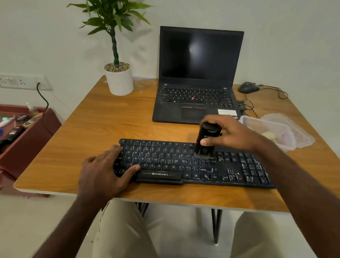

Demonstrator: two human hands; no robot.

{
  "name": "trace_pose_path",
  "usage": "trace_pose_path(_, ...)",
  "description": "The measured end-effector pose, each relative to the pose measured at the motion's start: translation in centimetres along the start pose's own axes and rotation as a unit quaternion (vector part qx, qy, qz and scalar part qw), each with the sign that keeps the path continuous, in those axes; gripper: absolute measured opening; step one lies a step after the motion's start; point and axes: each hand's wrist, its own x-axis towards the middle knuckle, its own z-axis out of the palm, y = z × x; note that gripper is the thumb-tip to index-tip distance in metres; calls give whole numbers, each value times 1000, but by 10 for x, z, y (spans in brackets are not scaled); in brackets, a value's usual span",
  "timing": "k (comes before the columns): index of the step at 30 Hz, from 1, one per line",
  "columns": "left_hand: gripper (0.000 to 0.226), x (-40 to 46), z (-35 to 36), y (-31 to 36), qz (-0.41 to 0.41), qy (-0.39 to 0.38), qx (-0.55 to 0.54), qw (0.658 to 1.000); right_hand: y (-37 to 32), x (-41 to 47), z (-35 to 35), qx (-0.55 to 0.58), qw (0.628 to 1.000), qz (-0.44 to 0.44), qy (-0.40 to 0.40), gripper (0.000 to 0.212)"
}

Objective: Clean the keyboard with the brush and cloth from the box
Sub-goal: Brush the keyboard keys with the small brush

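On the wooden table (96,122) in front of me the black keyboard (189,163) lies along the near edge, and I judge the brushing stage to be under way. My right hand (230,134) wraps its fingers and thumb around the black brush (205,140), holding it upright with its lower end touching the keys about the middle of the board, just left of the navigation cluster. My left hand (103,171) lies flat with straight fingers on the keyboard's left end, thumb near the space bar, pressing it steady, not gripping.

Pale specks show on the keys at the right and along the bottom row, so I reckon much of the board is not yet brushed. The cloth step looks undone: the clear plastic box (270,132) sits just beside the keyboard's far right corner, its lid (298,132) to its right, with something pale inside that may be the cloth, though I cannot tell.

Behind the keyboard an open laptop (197,76) stands close, screen dark. A mouse (247,87) and its tangled cable (249,103) lie to its right, a potted plant (118,72) to its left. The laptop's front edge is near my brush hand and the box crowds the right end, so long strokes there could knock either.
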Motion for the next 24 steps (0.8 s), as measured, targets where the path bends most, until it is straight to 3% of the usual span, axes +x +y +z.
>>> trace_pose_path(10, 90, 0, -2, -1, -9, -9, 0, 1000, -20, 35, 56, 74, 994, -56, 51, 25)
trace_pose_path(19, 87, 1, -2, 0, -3, -3, 3, 1000, 8, -20, -7, -22, 999, 20, -27, 26)
trace_pose_path(24, 87, 1, -3, 1, 0, -2, 8, 1000, 12, -32, -20, -2, 1000, 26, 10, 25)
